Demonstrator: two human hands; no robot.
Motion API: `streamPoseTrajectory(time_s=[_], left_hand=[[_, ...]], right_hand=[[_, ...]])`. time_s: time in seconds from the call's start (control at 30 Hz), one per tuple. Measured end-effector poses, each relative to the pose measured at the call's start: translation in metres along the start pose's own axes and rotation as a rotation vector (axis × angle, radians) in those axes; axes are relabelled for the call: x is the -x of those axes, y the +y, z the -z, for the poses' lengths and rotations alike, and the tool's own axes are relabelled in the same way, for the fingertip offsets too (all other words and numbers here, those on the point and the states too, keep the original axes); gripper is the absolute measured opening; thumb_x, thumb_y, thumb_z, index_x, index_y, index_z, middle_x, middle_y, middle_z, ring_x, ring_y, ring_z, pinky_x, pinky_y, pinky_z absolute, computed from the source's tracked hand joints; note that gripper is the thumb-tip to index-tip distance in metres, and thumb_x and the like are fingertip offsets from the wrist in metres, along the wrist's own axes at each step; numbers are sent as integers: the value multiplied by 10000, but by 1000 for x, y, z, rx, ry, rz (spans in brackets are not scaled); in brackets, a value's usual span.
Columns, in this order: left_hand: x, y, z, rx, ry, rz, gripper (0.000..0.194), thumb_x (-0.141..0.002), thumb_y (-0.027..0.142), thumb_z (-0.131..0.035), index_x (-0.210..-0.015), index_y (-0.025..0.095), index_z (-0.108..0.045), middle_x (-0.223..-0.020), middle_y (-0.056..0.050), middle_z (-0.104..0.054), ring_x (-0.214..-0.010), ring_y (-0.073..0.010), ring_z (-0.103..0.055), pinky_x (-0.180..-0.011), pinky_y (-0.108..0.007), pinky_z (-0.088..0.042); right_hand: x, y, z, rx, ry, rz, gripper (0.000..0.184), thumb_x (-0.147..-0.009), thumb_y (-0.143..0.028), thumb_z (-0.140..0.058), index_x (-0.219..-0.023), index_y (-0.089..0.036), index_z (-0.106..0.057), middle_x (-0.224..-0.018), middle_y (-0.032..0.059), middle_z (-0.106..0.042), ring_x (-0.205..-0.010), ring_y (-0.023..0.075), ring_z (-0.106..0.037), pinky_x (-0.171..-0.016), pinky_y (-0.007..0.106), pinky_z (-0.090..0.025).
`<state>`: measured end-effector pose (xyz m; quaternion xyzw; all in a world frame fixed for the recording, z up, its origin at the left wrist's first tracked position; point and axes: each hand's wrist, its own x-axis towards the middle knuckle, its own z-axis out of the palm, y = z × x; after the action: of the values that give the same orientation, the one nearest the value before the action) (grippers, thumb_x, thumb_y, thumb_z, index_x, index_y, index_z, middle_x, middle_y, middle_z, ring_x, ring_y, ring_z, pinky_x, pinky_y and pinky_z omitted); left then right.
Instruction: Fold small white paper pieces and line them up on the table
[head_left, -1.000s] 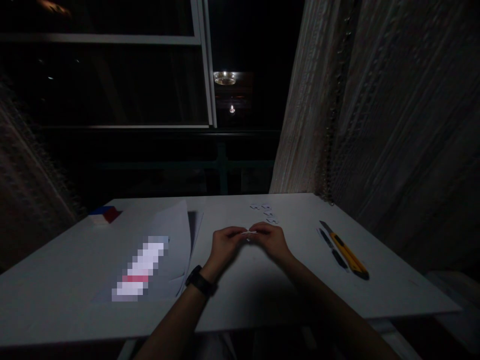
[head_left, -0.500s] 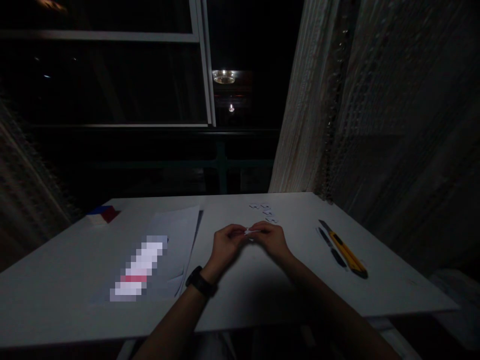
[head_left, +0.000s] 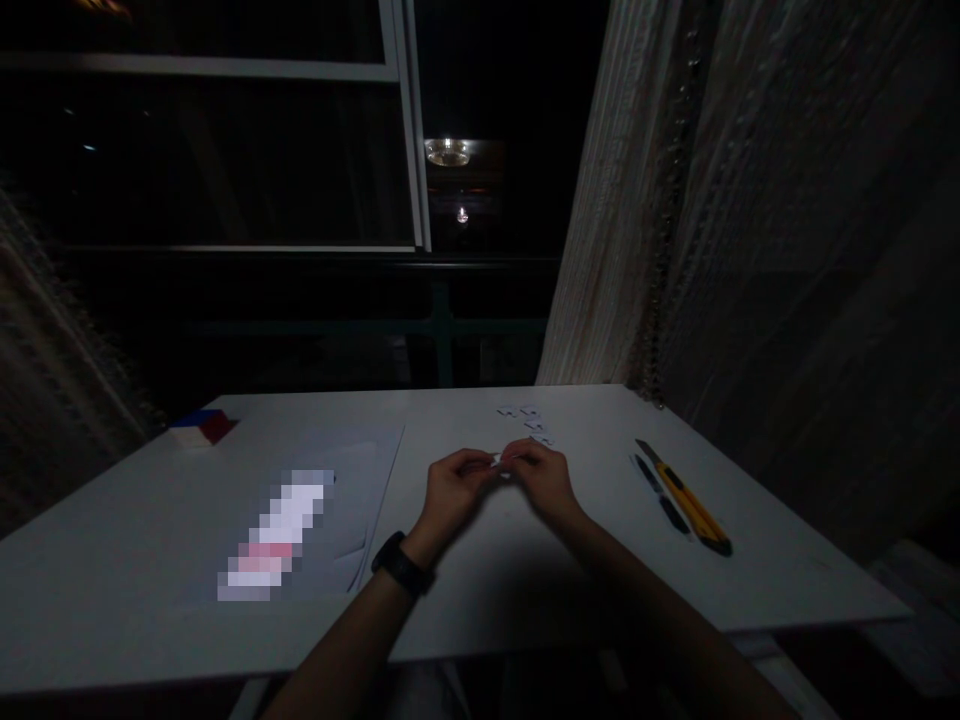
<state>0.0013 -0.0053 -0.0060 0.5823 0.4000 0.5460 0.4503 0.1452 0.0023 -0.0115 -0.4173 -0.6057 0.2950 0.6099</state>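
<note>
My left hand [head_left: 455, 490] and my right hand [head_left: 546, 480] meet over the middle of the white table [head_left: 480, 590]. Between their fingertips they pinch a small piece of white paper [head_left: 496, 459], mostly hidden by the fingers. Its exact folded shape is too small to make out. Just beyond my right hand lie several small white folded paper pieces [head_left: 532, 425], set out in a loose group. A dark watch [head_left: 403, 563] is on my left wrist.
To the right lie a yellow box cutter [head_left: 686, 497] and a dark pen-like tool [head_left: 661, 497]. White paper sheets [head_left: 360, 470] with a blurred bright patch are on the left. A coloured cube [head_left: 201, 428] sits at the back left. A curtain [head_left: 592, 250] hangs behind the table.
The paper piece has turned slightly between my fingertips, and less of it shows. The raised edge of the top sheet on the left has settled flat. Both hands stay in nearly the same place.
</note>
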Motion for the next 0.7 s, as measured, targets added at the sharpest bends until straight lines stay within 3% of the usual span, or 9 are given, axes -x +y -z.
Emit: streamPoseTrajectory(time_s=[0.13, 0.43, 0.6, 0.7], left_hand=[[1, 3, -1, 48, -48, 5, 278, -561, 216, -716, -805, 105, -644, -822, -98, -685, -773, -212, -640, -765, -350, -503], [1, 9, 1, 23, 0, -9, 240, -555, 180, -707, -786, 123, -679, -920, -100, -676, -805, -213, -635, -770, -333, -504], [-3, 7, 4, 98, 13, 69, 300, -547, 197, -714, -826, 102, -659, -828, -109, -688, -750, -214, -642, -722, -321, -510], [-4, 5, 7, 236, -8, 131, 345, -522, 200, -737, -839, 101, -643, -856, -117, -681, -772, -215, -637, -736, -325, -504]], right_hand=[[-1, 6, -1, -40, 5, -63, 50, -592, -232, -637, -618, -190, -645, -642, 10, -642, -640, 153, -590, -626, 268, -473], [-3, 1, 3, -153, -107, -177, 143, -537, -267, -716, -639, -181, -665, -671, 35, -682, -649, 182, -624, -647, 306, -492], [-2, 0, 4, -113, -175, -44, 117, -551, -253, -724, -654, -209, -693, -739, 29, -679, -741, 184, -625, -730, 308, -481], [-2, 2, 3, -71, -141, 9, 99, -548, -255, -731, -637, -225, -697, -748, 30, -670, -742, 182, -619, -726, 307, -485]])
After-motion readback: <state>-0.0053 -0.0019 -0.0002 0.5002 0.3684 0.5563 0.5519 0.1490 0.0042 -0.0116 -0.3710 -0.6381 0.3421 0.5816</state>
